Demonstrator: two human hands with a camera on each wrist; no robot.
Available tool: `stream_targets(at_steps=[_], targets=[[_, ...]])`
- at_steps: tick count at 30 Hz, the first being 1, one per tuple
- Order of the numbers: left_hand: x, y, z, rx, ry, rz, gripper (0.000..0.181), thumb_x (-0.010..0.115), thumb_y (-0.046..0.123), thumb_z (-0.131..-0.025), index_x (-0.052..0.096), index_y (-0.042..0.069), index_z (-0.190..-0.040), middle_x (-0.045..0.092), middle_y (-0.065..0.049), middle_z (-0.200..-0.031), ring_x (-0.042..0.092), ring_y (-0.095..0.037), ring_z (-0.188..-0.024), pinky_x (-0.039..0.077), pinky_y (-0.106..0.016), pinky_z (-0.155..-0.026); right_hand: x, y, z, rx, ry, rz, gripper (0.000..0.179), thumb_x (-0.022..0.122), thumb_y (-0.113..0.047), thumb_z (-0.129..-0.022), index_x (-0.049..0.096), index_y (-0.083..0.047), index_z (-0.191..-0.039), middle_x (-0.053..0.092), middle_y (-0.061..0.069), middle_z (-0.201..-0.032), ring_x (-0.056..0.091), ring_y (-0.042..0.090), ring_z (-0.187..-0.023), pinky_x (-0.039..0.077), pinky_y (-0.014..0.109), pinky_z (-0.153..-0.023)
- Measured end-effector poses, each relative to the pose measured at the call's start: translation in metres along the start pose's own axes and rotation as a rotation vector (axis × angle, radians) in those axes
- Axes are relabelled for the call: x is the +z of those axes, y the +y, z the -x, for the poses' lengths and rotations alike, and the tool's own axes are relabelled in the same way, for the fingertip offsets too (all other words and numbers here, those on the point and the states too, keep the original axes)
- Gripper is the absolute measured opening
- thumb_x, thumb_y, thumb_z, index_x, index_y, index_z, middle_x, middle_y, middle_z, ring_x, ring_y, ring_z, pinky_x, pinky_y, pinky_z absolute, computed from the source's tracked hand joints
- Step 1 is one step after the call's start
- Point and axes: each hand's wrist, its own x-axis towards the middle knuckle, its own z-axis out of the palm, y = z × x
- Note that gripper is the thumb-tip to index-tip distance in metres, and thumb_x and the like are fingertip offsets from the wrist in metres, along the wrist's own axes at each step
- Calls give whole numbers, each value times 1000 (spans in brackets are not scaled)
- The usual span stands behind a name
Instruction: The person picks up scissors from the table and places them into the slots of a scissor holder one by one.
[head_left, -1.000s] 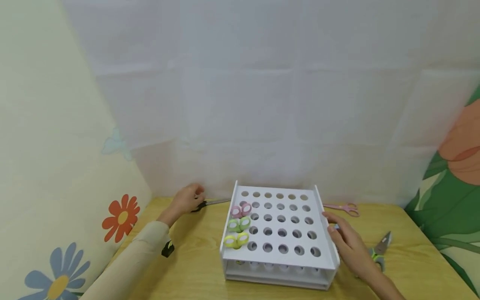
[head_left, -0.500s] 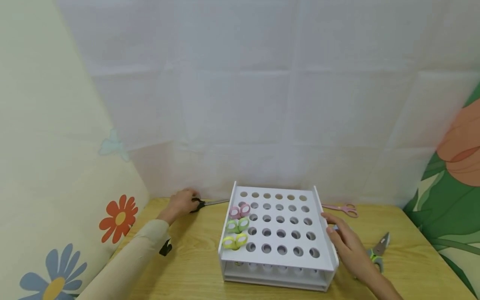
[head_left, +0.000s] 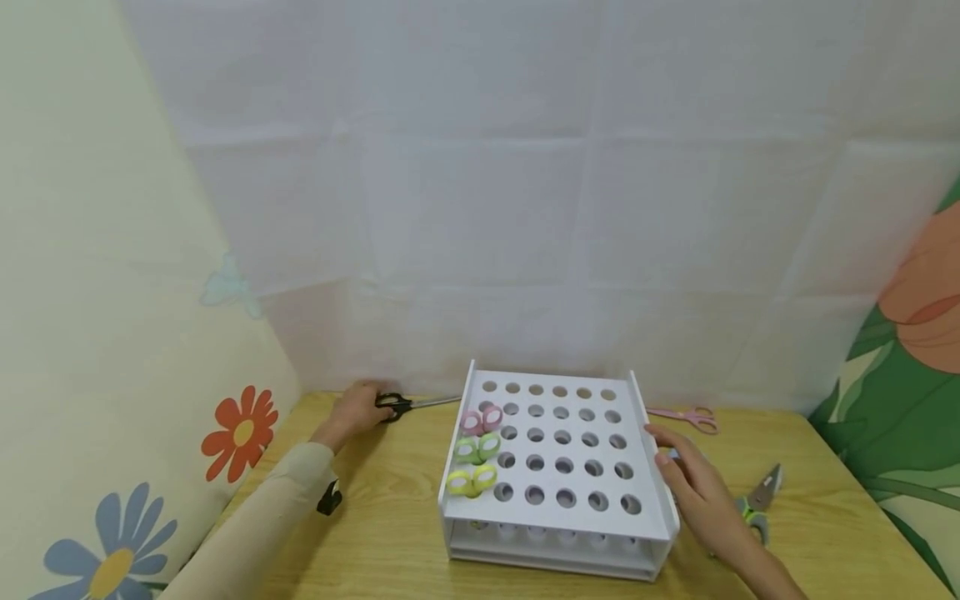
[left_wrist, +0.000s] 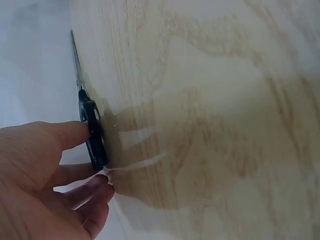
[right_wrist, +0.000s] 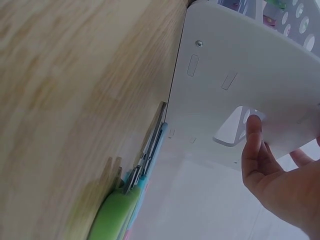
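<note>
At the back left of the table, my left hand [head_left: 356, 412] is at the black-handled scissors [head_left: 397, 406]. In the left wrist view, thumb and fingers pinch their handle [left_wrist: 92, 135], and the blades point away along the white backdrop. A white rack [head_left: 566, 521] with rows of round holes stands in front of me. Pink scissors [head_left: 482, 419], green scissors [head_left: 477, 448] and yellow scissors [head_left: 472, 480] stand handles-up in its left column, their blades hidden. My right hand [head_left: 701, 496] holds the rack's right side panel [right_wrist: 220, 95], fingertips by the panel's cutout.
On the table right of the rack lie pink scissors [head_left: 697, 418] at the back and green-and-grey scissors [head_left: 759, 504] nearer me. The right wrist view shows a green handle [right_wrist: 112, 215] and a light blue blade cover [right_wrist: 160, 140] beside the rack. A white sheet [head_left: 525, 208] hangs behind.
My left hand has shifted left and down at the scissors' handle, and more of the black loops shows. The right hand stays at the rack, which has not moved.
</note>
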Motion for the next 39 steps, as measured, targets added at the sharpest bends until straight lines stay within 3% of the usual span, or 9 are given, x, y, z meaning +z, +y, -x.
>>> stream_targets(at_steps=[7,11,20,30,39], targets=[[2,-6,-1,-3,26,132,21,80,18,-89,70,-1,-93,62,-7,-85,53,-25,-75,45,-42,-68,0,0,0,-2,1,9,39,46,-14,-110,51,-11,-148,57,11,-138,59,16,-115,51,23,-86],[4,-10,-2,-3,18,219,24,83,15,-86,67,-3,-90,62,-9,-84,52,-25,-74,45,-40,-67,0,0,0,-6,-1,10,39,46,-14,-110,51,-10,-148,58,12,-137,59,15,-115,51,22,-86],[9,-19,2,-35,19,426,50,89,17,-80,57,-7,-110,65,-15,-94,61,-28,-85,51,-37,-70,0,0,0,-16,6,8,38,46,-13,-110,52,-10,-147,58,11,-136,59,12,-114,52,23,-85],[8,-20,10,-39,60,531,48,85,9,-84,55,-4,-119,63,-17,-97,62,-25,-78,55,-36,-62,1,-1,0,2,2,4,39,45,-15,-110,51,-13,-148,58,11,-137,60,14,-113,54,27,-83],[-4,-17,14,19,127,566,44,78,11,-91,59,-4,-127,64,-17,-106,65,-32,-95,57,-39,-74,0,-2,0,12,-1,12,39,45,-16,-110,51,-13,-149,58,12,-138,61,15,-112,53,26,-83]])
